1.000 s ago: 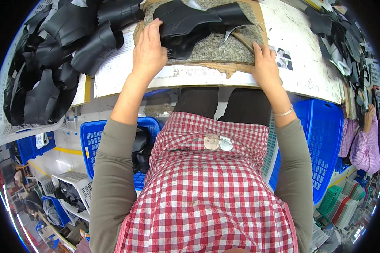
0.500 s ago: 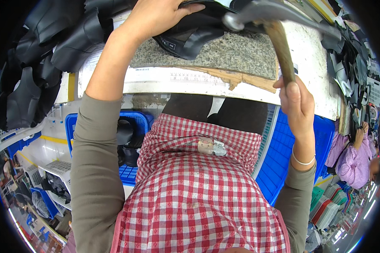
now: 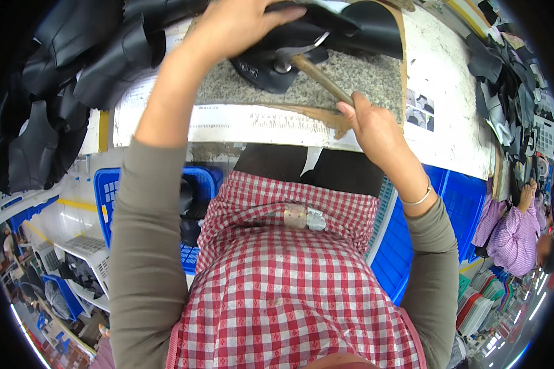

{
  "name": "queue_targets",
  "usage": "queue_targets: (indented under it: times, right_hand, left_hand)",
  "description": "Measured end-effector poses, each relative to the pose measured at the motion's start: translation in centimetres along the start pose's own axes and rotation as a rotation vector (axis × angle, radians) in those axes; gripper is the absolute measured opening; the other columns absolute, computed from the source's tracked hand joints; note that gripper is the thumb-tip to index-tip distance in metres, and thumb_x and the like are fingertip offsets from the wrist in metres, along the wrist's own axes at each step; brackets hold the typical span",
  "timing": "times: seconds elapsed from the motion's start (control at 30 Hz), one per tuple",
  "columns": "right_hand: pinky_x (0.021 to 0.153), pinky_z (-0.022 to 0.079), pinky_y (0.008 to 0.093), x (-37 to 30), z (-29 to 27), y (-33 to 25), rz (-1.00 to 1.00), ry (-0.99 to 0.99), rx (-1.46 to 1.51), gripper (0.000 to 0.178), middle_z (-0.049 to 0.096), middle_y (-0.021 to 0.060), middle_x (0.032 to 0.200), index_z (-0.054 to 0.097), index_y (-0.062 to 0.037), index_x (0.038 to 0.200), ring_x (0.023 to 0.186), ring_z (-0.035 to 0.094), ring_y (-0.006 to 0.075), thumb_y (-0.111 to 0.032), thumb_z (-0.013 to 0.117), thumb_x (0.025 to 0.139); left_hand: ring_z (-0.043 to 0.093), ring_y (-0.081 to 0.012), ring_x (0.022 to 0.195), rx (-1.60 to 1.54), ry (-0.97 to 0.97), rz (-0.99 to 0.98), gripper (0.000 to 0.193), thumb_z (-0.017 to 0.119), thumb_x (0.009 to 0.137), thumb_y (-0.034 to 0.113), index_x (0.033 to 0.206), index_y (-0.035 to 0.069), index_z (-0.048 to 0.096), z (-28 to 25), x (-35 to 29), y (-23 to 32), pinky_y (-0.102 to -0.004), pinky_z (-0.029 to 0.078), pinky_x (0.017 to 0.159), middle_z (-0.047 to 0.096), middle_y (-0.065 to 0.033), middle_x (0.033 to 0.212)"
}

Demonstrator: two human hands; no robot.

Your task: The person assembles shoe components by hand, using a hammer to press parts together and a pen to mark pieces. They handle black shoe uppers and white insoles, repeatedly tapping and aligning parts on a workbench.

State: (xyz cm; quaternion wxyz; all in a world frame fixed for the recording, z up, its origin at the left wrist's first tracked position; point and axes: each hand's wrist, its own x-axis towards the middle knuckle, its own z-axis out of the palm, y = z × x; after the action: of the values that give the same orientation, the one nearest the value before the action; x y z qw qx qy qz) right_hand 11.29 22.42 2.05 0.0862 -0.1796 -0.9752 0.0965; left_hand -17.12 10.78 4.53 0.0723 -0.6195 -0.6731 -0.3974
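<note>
A black leather shoe upper (image 3: 261, 77) lies over the speckled grey stone slab (image 3: 364, 77). My left hand (image 3: 240, 27) grips it at the top of the view, the thumb stretched along the leather; the other fingertips are cut off or hidden, and the hand is slightly blurred. In my right hand (image 3: 375, 126) is a hammer (image 3: 321, 80), its wooden handle slanting up to the left. The metal head is down at the leather, just right of a small white label. More black leather (image 3: 375, 27) lies on the slab's far right.
Black leather pieces (image 3: 98, 67) are heaped at the left, and others (image 3: 508, 86) hang at the right. The white table (image 3: 443, 144) carries a printed ruler strip along its near edge. Blue crates (image 3: 406, 234) stand below. A co-worker in a checked shirt (image 3: 514, 237) is at the right.
The hammer has swung down and left from above the slab onto the leather. My right hand has moved left with it; my left hand has shifted slightly right.
</note>
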Motion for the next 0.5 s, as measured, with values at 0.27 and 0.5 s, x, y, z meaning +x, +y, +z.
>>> queue_targets:
  times: [0.27, 0.5]
  right_hand:
    - [0.057, 0.047, 0.031, -1.0, 3.2, -0.2, 0.001, 0.068, 0.681, 0.027, 0.066, 0.0049, 0.078, 0.064, 0.0004, 0.113, 0.06, 0.058, 0.0131, -0.025, 0.056, 0.108]
    - [0.05, 0.03, 0.019, -6.2, -1.7, -1.9, 0.108, 0.134, 0.996, 0.028, 0.047, -0.0066, 0.07, 0.064, -0.0008, 0.109, 0.057, 0.039, 0.0012, -0.027, 0.055, 0.109]
  left_hand:
    - [0.067, -0.0534, 0.098, 0.025, 0.311, -0.686, 0.054, 0.071, 0.092, 0.017, 0.134, -0.007, 0.048, 6.2, -7.8, 4.3, -0.0536, 0.053, 0.089, 0.068, -0.0358, 0.104]
    - [0.072, -0.0368, 0.092, 0.475, 0.645, -0.076, 0.019, 0.071, 0.087, 0.013, 0.101, 0.0, 0.072, -12.0, 5.0, 2.3, -0.0418, 0.056, 0.082, 0.074, -0.0202, 0.095]
